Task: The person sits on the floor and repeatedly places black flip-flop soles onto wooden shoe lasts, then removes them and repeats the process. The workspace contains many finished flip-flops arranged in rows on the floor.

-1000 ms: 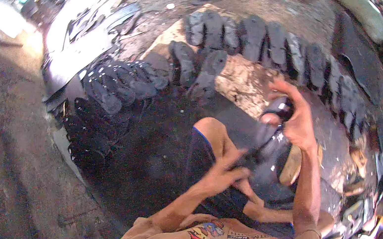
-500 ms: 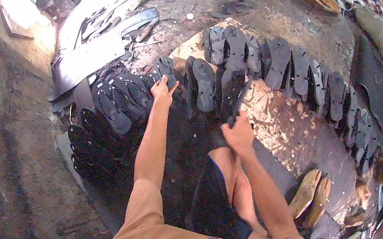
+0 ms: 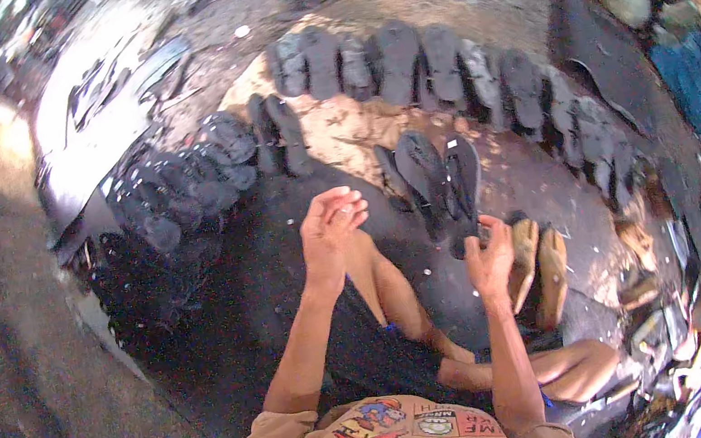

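Note:
My right hand (image 3: 490, 263) has its thumb and fingers closed on the near end of a black flip-flop (image 3: 464, 173). A small white patch shows on that flip-flop's far end. Just left of it are another black flip-flop (image 3: 421, 166) and a narrower dark one (image 3: 392, 178), partly overlapped. Raised above my knee, my left hand (image 3: 333, 226) has bent fingers with gaps between them and nothing visible in it. Beyond my left hand, a pair of dark flip-flops (image 3: 289, 132) stands at the edge of a brown sheet (image 3: 337, 134).
Dark flip-flops (image 3: 394, 61) form a curved row at the far side and right. More black ones (image 3: 180, 186) are bunched at the left. Two wooden shoe lasts (image 3: 550, 274) lie beside my right hand. A blue bag (image 3: 696, 86) and clutter line the right edge.
My left hand has let go of a flip-flop in the far row and drawn back nearer me. My right hand has shifted right and nearer, beside the wooden lasts. The view has turned.

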Tool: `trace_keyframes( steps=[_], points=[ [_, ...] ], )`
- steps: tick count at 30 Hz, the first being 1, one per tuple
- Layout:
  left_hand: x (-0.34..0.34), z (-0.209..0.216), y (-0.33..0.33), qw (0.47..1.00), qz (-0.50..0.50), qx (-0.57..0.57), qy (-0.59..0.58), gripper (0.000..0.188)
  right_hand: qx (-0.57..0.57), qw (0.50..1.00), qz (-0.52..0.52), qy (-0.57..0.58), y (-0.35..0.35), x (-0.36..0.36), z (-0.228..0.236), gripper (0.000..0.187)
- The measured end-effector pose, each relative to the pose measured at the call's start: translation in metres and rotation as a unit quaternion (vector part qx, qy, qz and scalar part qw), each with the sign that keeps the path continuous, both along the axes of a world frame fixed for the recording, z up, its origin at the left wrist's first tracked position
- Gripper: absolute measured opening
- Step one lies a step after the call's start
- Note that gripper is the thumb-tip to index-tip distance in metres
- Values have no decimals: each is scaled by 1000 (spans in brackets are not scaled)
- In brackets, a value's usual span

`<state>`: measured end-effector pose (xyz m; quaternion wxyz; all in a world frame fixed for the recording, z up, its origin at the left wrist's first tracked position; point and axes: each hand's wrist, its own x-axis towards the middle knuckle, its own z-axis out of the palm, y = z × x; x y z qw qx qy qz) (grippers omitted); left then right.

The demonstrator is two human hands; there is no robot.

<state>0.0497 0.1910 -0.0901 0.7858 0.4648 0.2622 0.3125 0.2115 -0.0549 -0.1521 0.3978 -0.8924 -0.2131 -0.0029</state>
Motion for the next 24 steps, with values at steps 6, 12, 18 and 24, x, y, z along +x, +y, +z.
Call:
trace_keyframes(
  steps=[6,12,18,24],
  points=[
    [120,-85,-46,869,-82,459,163,49,11,997,-34,-75,20,-27,3,69],
    [142,-101,-69,732,-135,599,295,52,-37,993,-67,91,-13,3,26,80],
    [146,-86,-82,688,-155,619,346,33,404,814,-152,389,-41,-19,33,31],
    [152,-105,-87,815,-60,516,256,57,583,515,-241,580,-52,-20,2,12]
  ],
)
